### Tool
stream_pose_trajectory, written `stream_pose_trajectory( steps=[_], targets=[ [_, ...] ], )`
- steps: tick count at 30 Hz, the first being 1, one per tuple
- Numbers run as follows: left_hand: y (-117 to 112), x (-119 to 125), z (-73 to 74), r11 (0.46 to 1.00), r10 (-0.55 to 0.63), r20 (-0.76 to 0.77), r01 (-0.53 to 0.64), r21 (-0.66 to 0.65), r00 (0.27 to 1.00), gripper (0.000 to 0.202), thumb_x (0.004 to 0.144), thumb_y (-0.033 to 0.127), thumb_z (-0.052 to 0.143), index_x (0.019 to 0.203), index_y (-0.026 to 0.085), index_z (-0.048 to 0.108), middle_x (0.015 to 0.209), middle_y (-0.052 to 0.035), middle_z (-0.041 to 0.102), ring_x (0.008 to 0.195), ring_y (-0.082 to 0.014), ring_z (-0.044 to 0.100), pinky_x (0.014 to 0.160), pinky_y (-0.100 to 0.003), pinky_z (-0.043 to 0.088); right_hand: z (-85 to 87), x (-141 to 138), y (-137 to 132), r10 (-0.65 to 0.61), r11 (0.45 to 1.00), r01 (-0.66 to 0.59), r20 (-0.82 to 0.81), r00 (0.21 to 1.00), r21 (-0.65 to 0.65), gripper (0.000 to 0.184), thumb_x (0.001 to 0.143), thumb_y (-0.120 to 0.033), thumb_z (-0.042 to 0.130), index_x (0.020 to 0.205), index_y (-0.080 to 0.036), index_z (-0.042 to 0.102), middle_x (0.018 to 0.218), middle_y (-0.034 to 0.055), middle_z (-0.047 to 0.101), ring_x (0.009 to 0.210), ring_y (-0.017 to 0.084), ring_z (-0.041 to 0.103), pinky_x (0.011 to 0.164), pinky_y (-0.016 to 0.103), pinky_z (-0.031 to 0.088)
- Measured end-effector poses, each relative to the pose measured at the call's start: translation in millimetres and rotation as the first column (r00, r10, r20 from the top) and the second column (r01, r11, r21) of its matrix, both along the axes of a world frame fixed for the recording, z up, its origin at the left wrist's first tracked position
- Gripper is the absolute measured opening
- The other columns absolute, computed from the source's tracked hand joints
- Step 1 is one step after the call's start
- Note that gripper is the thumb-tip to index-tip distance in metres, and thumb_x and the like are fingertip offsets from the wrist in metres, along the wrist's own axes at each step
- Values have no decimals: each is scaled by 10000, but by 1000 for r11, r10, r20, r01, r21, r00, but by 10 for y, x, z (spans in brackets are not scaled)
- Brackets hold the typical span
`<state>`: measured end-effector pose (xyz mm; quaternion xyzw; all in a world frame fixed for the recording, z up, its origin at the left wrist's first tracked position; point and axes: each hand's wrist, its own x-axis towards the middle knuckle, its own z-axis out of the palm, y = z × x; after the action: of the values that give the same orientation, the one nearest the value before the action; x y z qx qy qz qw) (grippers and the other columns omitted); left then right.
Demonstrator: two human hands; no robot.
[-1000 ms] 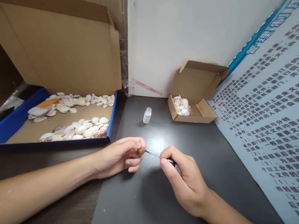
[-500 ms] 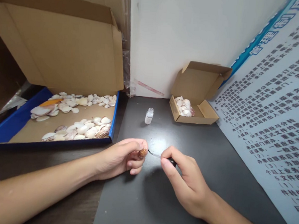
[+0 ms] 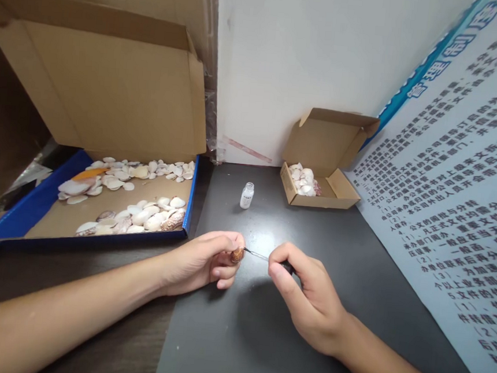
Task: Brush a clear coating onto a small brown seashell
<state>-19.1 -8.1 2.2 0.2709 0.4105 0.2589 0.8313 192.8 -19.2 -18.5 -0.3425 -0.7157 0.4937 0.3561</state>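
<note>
Dark table (image 3: 335, 235), white wall (image 3: 330, 48) behind. Left hand (image 3: 195, 266) pinching small brown shell (image 3: 237, 256). Right hand (image 3: 314, 302) pinching thin brush (image 3: 256, 254) by black handle (image 3: 287, 266), tip right by shell. Just past hands, little clear bottle (image 3: 246, 198) standing. Farther left, big blue box (image 3: 22, 208), white shells (image 3: 150, 216) inside. Farther right, small brown box (image 3: 325, 202), more shells (image 3: 303, 181). Same pinches as one second ago.

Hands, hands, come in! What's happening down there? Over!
Left grip: pinching small brown shell. Right grip: holding thin black-handled tool, tip at shell's edge, contact unclear. Open bottle stands beyond, not between them.
</note>
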Motion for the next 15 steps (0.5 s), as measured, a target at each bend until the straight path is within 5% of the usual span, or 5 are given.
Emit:
stream_pose_trajectory(
  steps=[15],
  targets=[
    [-7, 2, 6, 1000, -19, 6, 19, 12, 1000, 163, 886, 209, 512, 732, 161, 489, 594, 61, 342, 489, -66, 279, 515, -212, 357, -2, 4, -12, -12, 999, 14, 66, 998, -31, 238, 1015, -267, 402, 791, -207, 452, 604, -59, 392, 525, 101, 377, 522, 235, 307]
  ],
)
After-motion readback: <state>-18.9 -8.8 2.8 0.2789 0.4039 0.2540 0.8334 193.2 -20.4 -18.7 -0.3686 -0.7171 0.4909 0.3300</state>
